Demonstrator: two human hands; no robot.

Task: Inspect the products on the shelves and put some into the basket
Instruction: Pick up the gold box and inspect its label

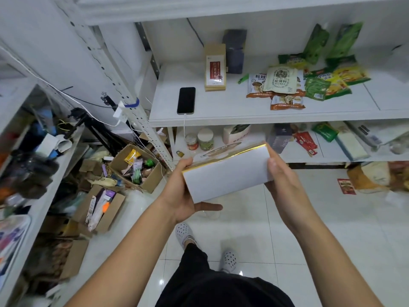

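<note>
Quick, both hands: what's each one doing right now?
Left hand: holding the white box by its left end.
Right hand: holding the same box's right end.

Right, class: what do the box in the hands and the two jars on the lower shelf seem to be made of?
Box: probably matte white card with shiny gold foil edging; flat faces, crisp folds. Jars: likely clear glass or plastic, since the contents show through, with pale lids; too small to tell which.
</note>
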